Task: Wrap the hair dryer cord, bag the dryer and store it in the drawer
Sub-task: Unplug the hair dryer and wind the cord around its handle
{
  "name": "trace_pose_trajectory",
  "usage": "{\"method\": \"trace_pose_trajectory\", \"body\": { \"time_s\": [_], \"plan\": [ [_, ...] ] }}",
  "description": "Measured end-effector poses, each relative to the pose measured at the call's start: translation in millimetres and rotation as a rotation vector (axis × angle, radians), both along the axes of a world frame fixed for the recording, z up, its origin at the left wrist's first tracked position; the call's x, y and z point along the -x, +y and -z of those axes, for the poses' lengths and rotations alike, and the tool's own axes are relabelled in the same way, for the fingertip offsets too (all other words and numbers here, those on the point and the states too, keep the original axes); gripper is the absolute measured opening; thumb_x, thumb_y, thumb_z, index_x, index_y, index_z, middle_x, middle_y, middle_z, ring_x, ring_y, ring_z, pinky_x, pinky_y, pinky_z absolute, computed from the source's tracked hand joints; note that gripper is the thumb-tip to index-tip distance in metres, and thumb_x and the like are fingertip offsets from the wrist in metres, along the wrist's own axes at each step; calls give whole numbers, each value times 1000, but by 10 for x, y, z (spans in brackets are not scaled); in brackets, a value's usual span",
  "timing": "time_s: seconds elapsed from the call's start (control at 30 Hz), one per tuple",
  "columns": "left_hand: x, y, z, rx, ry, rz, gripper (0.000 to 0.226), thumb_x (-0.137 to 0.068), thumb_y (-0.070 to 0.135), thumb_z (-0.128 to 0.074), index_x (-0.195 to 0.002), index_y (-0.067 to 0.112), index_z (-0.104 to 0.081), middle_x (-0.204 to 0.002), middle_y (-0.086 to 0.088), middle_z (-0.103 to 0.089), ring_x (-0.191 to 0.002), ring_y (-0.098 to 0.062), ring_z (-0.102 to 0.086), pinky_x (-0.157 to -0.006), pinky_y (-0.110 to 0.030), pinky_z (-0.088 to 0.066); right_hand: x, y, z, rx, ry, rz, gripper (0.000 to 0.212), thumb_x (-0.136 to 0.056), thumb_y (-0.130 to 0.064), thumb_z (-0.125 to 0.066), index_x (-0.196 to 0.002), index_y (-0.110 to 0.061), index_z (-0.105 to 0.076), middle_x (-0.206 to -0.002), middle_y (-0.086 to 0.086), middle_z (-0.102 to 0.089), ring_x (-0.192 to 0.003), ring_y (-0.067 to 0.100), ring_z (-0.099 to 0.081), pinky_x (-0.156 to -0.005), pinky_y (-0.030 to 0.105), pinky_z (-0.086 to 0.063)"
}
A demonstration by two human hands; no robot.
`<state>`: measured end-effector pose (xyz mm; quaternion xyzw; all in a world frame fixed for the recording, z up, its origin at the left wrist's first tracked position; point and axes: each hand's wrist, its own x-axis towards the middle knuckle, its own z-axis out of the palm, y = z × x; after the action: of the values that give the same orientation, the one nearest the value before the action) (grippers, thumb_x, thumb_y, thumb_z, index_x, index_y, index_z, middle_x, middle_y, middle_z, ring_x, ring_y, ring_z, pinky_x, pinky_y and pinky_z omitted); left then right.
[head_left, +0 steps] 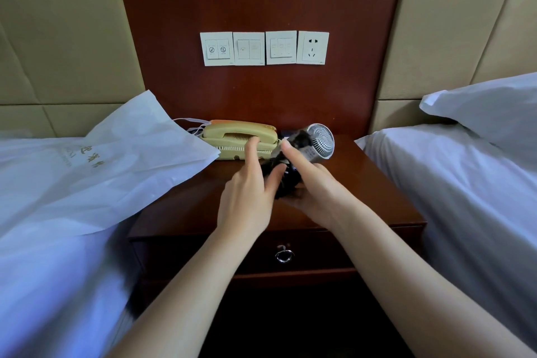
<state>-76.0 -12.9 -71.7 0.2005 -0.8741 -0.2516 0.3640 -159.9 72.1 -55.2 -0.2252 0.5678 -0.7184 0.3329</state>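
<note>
Two hands | right (pixel 313 189) grips dryer (pixel 318 142) | left (pixel 250 197) touches cord (pixel 283 180)

- Both forearms reach forward from below, bare to the edge of view, and converge toward the middle.
- The left hand (pixel 247 200) is seen from the back, wrist straight, palm turned down and slightly inward.
- Its fingers (pixel 252 151) stretch forward and lie close together; the thumb (pixel 274 179) angles off to the right and presses against the dark bundle between the hands.
- The right hand (pixel 312 192) sits just beside the left, a little lower, its palm turned inward and cupped beneath that bundle.
- Its index finger (pixel 293 155) points forward and to the left, lying along the top; the other fingers curl under, mostly hidden.
- The two hands nearly touch at the thumbs.
</note>
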Motion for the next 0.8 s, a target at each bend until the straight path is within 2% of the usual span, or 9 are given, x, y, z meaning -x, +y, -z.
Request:
{"method": "trace_pose_trajectory", "body": {
  "time_s": [0.17, 0.3, 0.37, 0.43, 0.5, 0.53, 0.63, 0.73, 0.8],
  "plan": [
    [29, 18, 38, 58, 48, 12, 60, -90, 49, -47, -137, 26, -20, -112, -3, -68, -96, -37, -64, -73, -41, -49, 33, -44, 38, 38, -72, 69, 41, -82, -48, -63, -110, -19, -65, -104, 5, -73, -98, 21, -68, -88, 42, -53],
    [45, 3, 80, -37, 95, 97, 62, -84, 45, -60, -132, 24, -27, -112, 2, -62, -98, -27, -63, -79, -38, -49, 66, -49, 105, 96, -85, 134, 39, -86, -40, -61, -114, -13, -64, -110, 10, -71, -101, 26, -67, -86, 42, -54],
    [81, -14, 101, -239, 119, 137, 62, -82, 41, -65, -129, 21, -31, -112, 0, -55, -92, -24, -61, -77, -39, -53, 85, -34, 123, 122, -87, 149, 42, -88, -37, -60, -116, -7, -62, -110, 14, -70, -101, 29, -68, -87, 45, -54],
    [78, -24, 30, -668, 108, 168, 53, -87, 45, -58, -125, 16, -36, -118, -7, -53, -81, -21, -63, -59, -36, -58, 97, -14, 117, 166, -107, 150, 42, -90, -35, -58, -117, -3, -60, -111, 17, -69, -102, 31, -67, -90, 47, -53],
    [48, -46, -46, -1155, -53, 256, 56, -90, 58, -42, -126, 16, -48, -118, -10, -60, -80, -18, -65, -50, -31, -57, 102, -5, 110, 211, -113, 111, 41, -91, -34, -55, -117, -2, -60, -112, 17, -69, -102, 29, -67, -89, 43, -53],
    [19, -51, -70, -1294, -146, 330, 61, -90, 63, -35, -123, 17, -55, -113, -9, -65, -80, -18, -67, -48, -29, -55, 94, 2, 106, 225, -105, 73, 40, -92, -34, -54, -116, -3, -60, -112, 16, -69, -103, 28, -67, -89, 40, -53],
    [-43, -57, -86, -1422, -204, 502, 62, -88, 68, -30, -107, 22, -67, -85, 0, -72, -58, -20, -64, -38, -18, -42, 76, 15, 107, 151, 10, -58, 39, -86, -39, -57, -109, -9, -65, -108, 11, -70, -101, 27, -66, -88, 41, -51],
    [-55, -91, -94, -1446, -136, 502, 59, -85, 67, -41, -104, 18, -67, -79, -2, -64, -45, -16, -49, -35, -14, -30, 84, 28, 77, 28, 181, -146, 45, -83, -42, -61, -113, -8, -63, -106, 14, -67, -97, 28, -61, -82, 46, -49],
    [-62, -138, -103, -1437, -65, 449, 52, -86, 60, -47, -102, 13, -64, -75, -5, -57, -40, -12, -41, -32, -13, -26, 99, 32, 42, -47, 375, -53, 34, -87, -40, -59, -99, -10, -69, -95, 12, -72, -87, 20, -61, -79, 44, -48]
  ]
}}
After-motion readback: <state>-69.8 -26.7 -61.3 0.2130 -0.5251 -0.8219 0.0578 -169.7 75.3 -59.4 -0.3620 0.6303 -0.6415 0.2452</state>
